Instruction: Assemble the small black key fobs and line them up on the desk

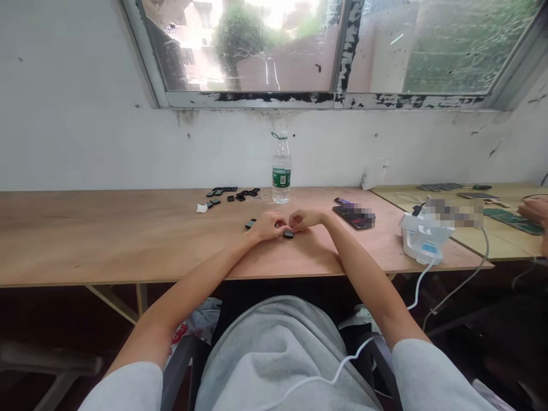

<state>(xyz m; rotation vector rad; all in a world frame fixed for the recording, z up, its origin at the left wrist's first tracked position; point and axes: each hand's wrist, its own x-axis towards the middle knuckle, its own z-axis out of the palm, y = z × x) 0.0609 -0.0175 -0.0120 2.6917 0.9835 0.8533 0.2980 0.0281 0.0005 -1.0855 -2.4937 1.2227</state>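
My left hand point(270, 225) and my right hand point(305, 220) meet over the wooden table, fingertips close together. Just under them is a small black block with a grey top point(288, 234). The left fingers are bent and closed at its far edge. The right fingers are pinched beside it; whatever they hold is too small or hidden to make out. A similar small block point(250, 224) lies left of my left hand.
Several small black pieces point(240, 196) and a white scrap point(201, 208) lie at the back. A water bottle point(281, 177) stands by the wall. Rightward are a phone point(353, 217), a white device with cables point(422, 240), a green circuit board point(512, 221) and another person's hand point(535, 209).
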